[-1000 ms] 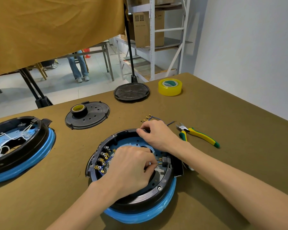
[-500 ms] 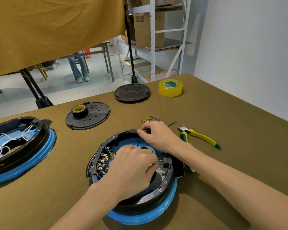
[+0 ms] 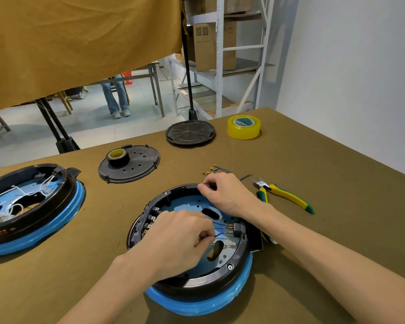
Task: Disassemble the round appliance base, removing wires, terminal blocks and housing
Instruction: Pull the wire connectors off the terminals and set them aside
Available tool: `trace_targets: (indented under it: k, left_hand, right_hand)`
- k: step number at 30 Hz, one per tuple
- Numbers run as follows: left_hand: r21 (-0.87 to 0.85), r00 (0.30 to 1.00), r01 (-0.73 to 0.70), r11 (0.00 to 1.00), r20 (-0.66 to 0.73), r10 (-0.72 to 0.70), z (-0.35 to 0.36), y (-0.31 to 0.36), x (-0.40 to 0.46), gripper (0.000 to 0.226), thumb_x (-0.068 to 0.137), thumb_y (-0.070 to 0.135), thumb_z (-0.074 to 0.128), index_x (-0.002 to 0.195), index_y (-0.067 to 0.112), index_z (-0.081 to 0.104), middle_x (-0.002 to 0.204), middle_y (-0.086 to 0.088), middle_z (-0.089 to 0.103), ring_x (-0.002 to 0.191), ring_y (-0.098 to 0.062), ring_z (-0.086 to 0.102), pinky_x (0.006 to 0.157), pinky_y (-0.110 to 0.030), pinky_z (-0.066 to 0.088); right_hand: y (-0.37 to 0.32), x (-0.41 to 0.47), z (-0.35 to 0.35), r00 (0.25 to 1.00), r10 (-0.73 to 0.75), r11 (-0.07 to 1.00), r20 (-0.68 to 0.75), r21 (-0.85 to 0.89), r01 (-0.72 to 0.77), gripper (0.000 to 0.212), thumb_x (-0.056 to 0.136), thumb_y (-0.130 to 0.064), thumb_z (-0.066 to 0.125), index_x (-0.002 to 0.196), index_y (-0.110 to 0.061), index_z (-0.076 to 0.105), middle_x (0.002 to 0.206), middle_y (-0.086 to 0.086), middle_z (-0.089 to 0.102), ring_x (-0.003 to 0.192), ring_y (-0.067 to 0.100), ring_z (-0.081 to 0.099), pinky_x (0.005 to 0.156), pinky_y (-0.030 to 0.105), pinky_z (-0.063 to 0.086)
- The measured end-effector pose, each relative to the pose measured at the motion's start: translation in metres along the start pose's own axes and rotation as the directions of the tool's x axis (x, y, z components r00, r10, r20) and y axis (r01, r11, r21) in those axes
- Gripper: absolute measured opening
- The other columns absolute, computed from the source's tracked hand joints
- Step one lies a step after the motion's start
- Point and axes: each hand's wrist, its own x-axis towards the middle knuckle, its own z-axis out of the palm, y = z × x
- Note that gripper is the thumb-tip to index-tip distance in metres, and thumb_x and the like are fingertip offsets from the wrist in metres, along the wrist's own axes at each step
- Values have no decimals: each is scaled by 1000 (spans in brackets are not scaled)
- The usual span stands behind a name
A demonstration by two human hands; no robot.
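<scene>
Blue wires [image 3: 216,229] now stretch taut from the terminal block [image 3: 237,229] — left hand [image 3: 180,239] pinching them, right hand [image 3: 227,195] gripping the base rim [image 3: 173,191] — separation looks close.

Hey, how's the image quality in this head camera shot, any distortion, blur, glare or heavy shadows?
Head view: wide-angle bending shows in the leaning shelf posts and bowed table edge; lighting is soft and even, with faint shadows under the forearms; a small glare sits on the yellow tape roll; the left hand, right hand and round base look sharp, the background slightly softer.
</scene>
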Motion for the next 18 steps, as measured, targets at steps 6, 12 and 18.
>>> trace_targets:
  k: [6,12,18]
  left_hand:
    - [6,998,-31,999,-48,32,-3,7,2,23,95,40,45,89,31,65,86,17,64,74,-8,59,66,-32,53]
    - [-79,998,12,997,-66,-17,-9,-19,-5,14,97,37,56,93,34,69,85,20,64,83,-3,59,71,-27,51]
    - [-340,968,-14,940,-241,-73,-15,-7,2,17,98,41,59,95,36,75,84,19,70,74,-8,64,65,-25,51]
  right_hand:
    - [-1,0,-1,1000,-1,1000,4,6,1,33,99,-42,54,92,-16,72,82,3,70,78,21,63,73,43,54]
    - [-1,-1,-1,1000,4,1000,23,-1,-4,32,100,-41,54,91,-16,71,79,4,68,75,23,62,69,40,51]
    - [-1,1,0,1000,19,1000,17,3,-19,33,99,-40,54,90,-15,73,81,4,71,77,22,64,72,43,54]
